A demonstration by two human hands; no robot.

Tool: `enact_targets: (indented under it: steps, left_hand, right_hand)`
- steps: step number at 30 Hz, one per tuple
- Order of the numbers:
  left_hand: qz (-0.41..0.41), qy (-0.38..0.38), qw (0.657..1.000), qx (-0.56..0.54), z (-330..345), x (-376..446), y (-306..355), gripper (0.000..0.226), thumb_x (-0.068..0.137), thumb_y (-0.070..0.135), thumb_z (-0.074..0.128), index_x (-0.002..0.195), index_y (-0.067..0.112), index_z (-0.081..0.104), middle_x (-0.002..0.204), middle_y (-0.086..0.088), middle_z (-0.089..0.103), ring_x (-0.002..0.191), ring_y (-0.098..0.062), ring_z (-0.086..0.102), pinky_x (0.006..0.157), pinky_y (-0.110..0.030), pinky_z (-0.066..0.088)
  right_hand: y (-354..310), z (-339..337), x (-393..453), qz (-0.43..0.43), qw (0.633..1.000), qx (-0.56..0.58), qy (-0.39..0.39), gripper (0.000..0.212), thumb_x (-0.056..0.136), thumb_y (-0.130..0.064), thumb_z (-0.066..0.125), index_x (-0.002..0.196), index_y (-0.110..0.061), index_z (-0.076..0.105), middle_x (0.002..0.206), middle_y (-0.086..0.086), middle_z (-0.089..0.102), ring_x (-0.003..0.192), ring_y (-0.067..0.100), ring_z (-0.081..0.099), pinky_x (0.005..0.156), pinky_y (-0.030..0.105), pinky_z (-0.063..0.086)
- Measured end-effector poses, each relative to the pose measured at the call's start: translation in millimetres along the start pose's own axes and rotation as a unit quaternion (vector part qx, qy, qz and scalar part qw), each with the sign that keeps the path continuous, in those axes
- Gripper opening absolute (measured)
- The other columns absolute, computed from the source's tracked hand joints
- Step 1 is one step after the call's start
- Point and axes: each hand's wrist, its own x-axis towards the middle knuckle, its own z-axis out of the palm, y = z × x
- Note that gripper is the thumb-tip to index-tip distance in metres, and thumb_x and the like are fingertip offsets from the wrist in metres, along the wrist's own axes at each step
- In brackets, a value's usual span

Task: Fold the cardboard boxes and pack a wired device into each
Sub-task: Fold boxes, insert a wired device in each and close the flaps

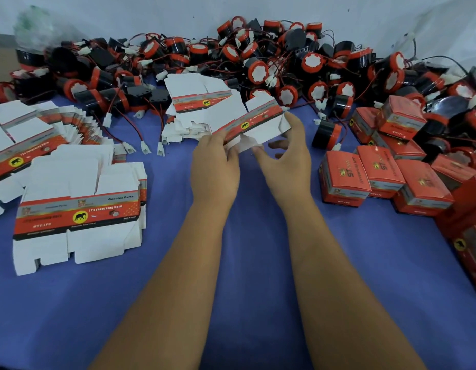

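Both forearms are extended forward, side by side. The left hand (215,159) is curled in a pinch; the right hand (290,150) is spread, thumb raised.

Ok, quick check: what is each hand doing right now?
Left hand: pinches the lower left end of the flat box blank.
Right hand: thumb and fingers hold the same blank's right end.

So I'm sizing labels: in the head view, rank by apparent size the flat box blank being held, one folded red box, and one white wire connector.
1. Flat box blank, largest.
2. Folded red box, close behind; nearer, so unsure.
3. White wire connector, clearly smallest.
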Motion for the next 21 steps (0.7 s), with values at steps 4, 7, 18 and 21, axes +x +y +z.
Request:
enact_targets:
  steps: [4,7,18,21]
  left_hand:
    - [0.016,0.012,0.999,0.031,-1,0,0,0.03,0.104,0.021,0.045,0.119,0.012,0.069,0.112,-0.008,0.066,0.102,-0.028,0.059,0.074,-0.032,0.044]
    - [0.044,0.029,0.999,0.003,-2,-2,2,0.026,0.101,0.019,0.051,0.099,0.003,0.072,0.088,-0.007,0.06,0.089,-0.027,0.056,0.067,-0.027,0.034]
    - [-0.145,0.167,0.925,-0.309,-13,5,9,0.042,0.101,0.018,0.052,0.061,0.018,0.038,0.057,0.009,0.04,0.057,-0.006,0.033,0.058,-0.023,0.031]
    - [-0.169,0.17,0.905,-0.352,-19,9,3,0.037,0.1,0.017,0.054,0.066,0.007,0.044,0.06,-0.002,0.039,0.064,-0.017,0.035,0.062,-0.031,0.032]
  right_hand:
    - [-1,8,0,0.014,0.999,0.015,0.026,0.078,0.089,-0.008,0.064,0.152,-0.029,0.023,0.098,-0.026,0.058,0.083,-0.01,0.058,0.067,0.011,0.049]
    - [-3,12,1,0.045,0.995,0.073,0.053,0.078,0.091,-0.007,0.061,0.152,-0.033,0.02,0.112,-0.018,0.06,0.086,-0.004,0.062,0.067,0.01,0.048]
    - [-3,9,-7,-0.086,0.993,-0.024,-0.071,0.066,0.076,-0.004,0.061,0.131,-0.035,0.041,0.104,-0.042,0.051,0.088,-0.01,0.052,0.064,0.003,0.039]
    - [-5,7,-7,-0.085,0.993,-0.032,-0.079,0.075,0.079,0.002,0.061,0.132,-0.046,0.039,0.109,-0.043,0.05,0.089,-0.011,0.053,0.066,0.005,0.042]
